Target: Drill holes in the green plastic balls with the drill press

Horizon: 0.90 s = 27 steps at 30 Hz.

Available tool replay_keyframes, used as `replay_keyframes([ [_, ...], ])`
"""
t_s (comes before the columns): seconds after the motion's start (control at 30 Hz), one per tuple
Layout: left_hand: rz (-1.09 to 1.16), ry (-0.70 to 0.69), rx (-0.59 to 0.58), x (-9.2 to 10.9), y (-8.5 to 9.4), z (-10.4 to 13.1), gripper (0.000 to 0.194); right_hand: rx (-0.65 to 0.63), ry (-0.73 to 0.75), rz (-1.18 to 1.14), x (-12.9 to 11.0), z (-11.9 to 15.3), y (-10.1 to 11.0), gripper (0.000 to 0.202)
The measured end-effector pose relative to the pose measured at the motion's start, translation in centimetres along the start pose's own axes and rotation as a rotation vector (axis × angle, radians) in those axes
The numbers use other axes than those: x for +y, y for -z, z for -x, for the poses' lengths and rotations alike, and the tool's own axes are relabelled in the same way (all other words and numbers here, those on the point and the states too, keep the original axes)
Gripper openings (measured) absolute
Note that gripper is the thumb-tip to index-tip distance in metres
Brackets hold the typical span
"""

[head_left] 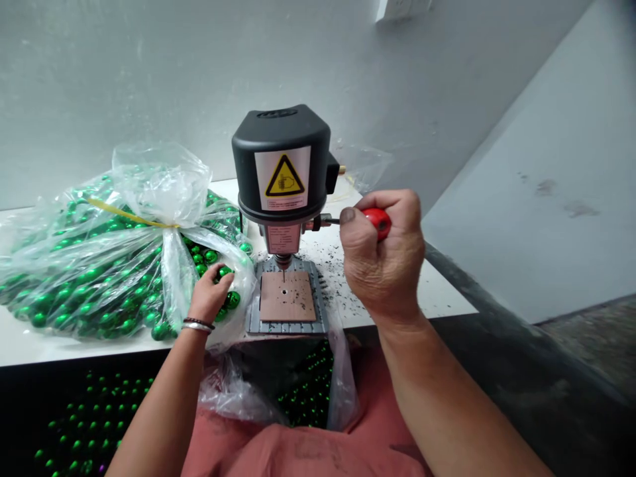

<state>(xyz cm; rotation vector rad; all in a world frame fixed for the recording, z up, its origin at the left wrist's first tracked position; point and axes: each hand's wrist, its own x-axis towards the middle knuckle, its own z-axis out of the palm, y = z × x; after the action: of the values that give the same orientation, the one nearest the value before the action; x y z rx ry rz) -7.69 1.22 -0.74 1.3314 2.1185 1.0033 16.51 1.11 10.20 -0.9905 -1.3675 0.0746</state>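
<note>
A black bench drill press (281,165) with a yellow warning label stands on the white table. Its thin bit hangs above a hole in a square brown board (298,305) on the slotted metal base. My right hand (382,255) is wrapped round the red knob (377,224) of the drill's lever. At the torn opening of a large clear plastic bag, my left hand (211,291) reaches among shiny green balls (231,300), its thumb and fingertips apart. Whether a ball touches its fingertips is hard to tell.
The bulging bag (84,265), tied with a yellow strap, covers the left of the white table (447,298). Dark shavings (338,285) lie beside the drill. Below the front edge, another open plastic bag (342,384) hangs over my lap, with green balls under it.
</note>
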Motion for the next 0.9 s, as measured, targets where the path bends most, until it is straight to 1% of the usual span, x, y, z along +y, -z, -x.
replay_keyframes([
  [0.03,0.195,0.034,0.004,0.3,0.5,0.5,0.052,-0.001,-0.001,0.000,0.0,0.0,0.0,0.014],
  [0.07,0.390,0.058,-0.019,0.7,1.0,1.0,0.056,0.001,-0.002,-0.003,0.0,0.0,0.0,0.014],
  [0.13,0.710,0.085,-0.123,1.5,1.8,2.4,0.056,0.006,-0.008,-0.011,-0.1,0.0,0.0,0.013],
  [0.17,0.818,0.090,-0.184,2.0,2.0,3.2,0.054,0.009,-0.011,-0.016,-0.1,0.0,0.0,0.013],
  [0.23,0.905,0.101,-0.298,2.7,1.7,4.5,0.049,0.012,-0.012,-0.027,-0.1,0.0,0.0,0.013],
  [0.27,0.885,0.099,-0.338,3.0,1.3,5.1,0.048,0.010,-0.011,-0.035,-0.2,0.0,0.0,0.013],
  [0.3,0.820,0.079,-0.363,3.2,0.7,5.5,0.048,0.005,-0.008,-0.043,-0.1,0.0,0.0,0.013],
  [0.33,0.709,0.037,-0.362,3.3,0.0,5.8,0.046,-0.001,-0.002,-0.052,-0.1,0.0,0.0,0.013],
  [0.37,0.563,-0.021,-0.336,3.4,-0.7,5.9,0.045,-0.008,0.004,-0.059,-0.1,0.0,0.0,0.013],
  [0.47,0.068,-0.201,-0.199,3.7,-2.7,5.8,0.041,-0.018,0.031,-0.065,0.1,0.1,0.1,0.011],
  [0.5,-0.062,-0.241,-0.175,3.8,-3.1,5.7,0.041,-0.021,0.041,-0.063,0.1,0.1,0.1,0.011],
  [0.57,-0.237,-0.290,-0.172,3.9,-3.7,5.4,0.043,-0.030,0.059,-0.060,0.2,0.1,0.2,0.011],
  [0.7,-0.392,-0.329,-0.184,4.0,-4.3,4.9,0.043,-0.043,0.067,-0.057,0.3,0.0,0.3,0.013],
  [0.77,-0.404,-0.350,-0.185,4.0,-4.5,4.7,0.042,-0.038,0.067,-0.061,0.3,0.1,0.3,0.014],
  [0.9,-0.350,-0.441,-0.176,4.0,-5.0,4.4,0.041,-0.035,0.062,-0.071,0.3,0.1,0.3,0.016],
])
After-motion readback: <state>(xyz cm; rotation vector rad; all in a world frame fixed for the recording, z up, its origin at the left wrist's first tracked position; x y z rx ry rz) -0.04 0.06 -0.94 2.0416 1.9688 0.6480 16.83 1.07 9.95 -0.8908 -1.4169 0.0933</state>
